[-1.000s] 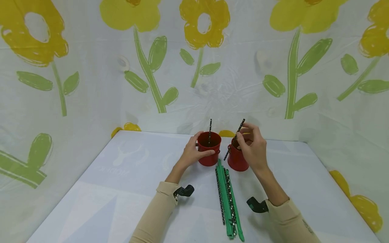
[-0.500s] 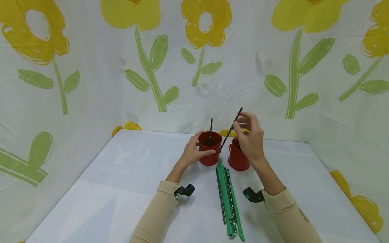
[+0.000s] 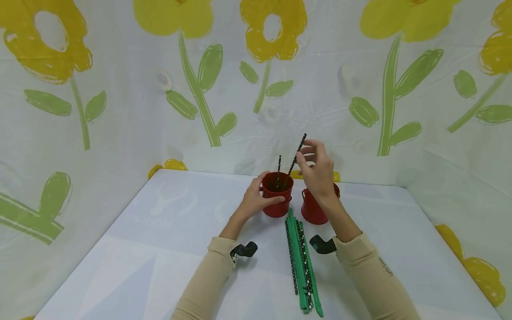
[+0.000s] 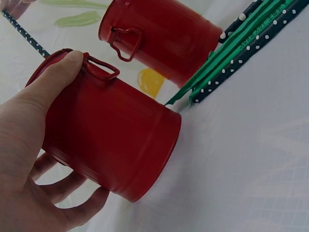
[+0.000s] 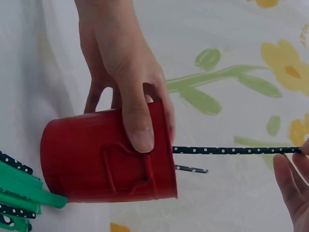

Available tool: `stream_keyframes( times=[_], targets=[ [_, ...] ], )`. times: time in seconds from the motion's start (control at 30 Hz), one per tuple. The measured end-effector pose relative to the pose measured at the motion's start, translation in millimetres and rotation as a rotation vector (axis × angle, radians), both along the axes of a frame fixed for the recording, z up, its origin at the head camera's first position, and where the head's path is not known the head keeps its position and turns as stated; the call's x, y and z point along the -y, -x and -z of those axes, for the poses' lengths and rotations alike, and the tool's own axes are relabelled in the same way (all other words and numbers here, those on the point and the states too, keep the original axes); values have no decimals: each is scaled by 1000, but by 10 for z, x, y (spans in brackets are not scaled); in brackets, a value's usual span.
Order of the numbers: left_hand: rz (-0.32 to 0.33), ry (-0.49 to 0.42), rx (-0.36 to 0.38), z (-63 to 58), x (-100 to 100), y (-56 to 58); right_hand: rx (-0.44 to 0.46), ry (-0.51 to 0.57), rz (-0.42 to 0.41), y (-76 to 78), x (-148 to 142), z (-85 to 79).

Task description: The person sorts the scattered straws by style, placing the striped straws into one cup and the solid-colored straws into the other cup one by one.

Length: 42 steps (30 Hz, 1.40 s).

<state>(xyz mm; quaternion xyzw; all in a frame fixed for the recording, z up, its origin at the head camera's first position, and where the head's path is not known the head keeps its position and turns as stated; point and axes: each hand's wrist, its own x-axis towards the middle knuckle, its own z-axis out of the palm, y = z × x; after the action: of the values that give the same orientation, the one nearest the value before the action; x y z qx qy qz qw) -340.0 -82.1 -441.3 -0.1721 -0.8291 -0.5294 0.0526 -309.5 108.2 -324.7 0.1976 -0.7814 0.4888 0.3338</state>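
Note:
My left hand grips the left red bucket by its side, the thumb over the front near the rim and the fingers behind. One black straw with white dots stands inside that bucket. Between thumb and fingertips, my right hand pinches a second dotted straw near its upper end. Its lower end reaches down inside the left bucket's mouth, and it leans to the right. Just to the right stands another red bucket, partly hidden behind my right hand and wrist.
In front of the buckets lies a bundle of green strips and black dotted straws on the white tabletop. Its far end comes close to the left bucket's base. A flower-printed curtain rises behind the table.
My right hand has lifted its straw from beside the right bucket and carried it left, so its lower end is now inside the left bucket. My left hand keeps its hold.

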Motion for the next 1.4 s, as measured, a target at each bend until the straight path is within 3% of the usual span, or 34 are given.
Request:
stream_keyframes(
  times=[0.23,1.07,1.4],
  targets=[
    [11,-2,-7,-4,-1,7,35,-50,32,32,40,63],
    [4,5,-16,-4,9,-5,123,-99,-8,145,132,98],
    [1,8,-28,-2,6,-3,211,-114,-3,149,29,187]
  ],
)
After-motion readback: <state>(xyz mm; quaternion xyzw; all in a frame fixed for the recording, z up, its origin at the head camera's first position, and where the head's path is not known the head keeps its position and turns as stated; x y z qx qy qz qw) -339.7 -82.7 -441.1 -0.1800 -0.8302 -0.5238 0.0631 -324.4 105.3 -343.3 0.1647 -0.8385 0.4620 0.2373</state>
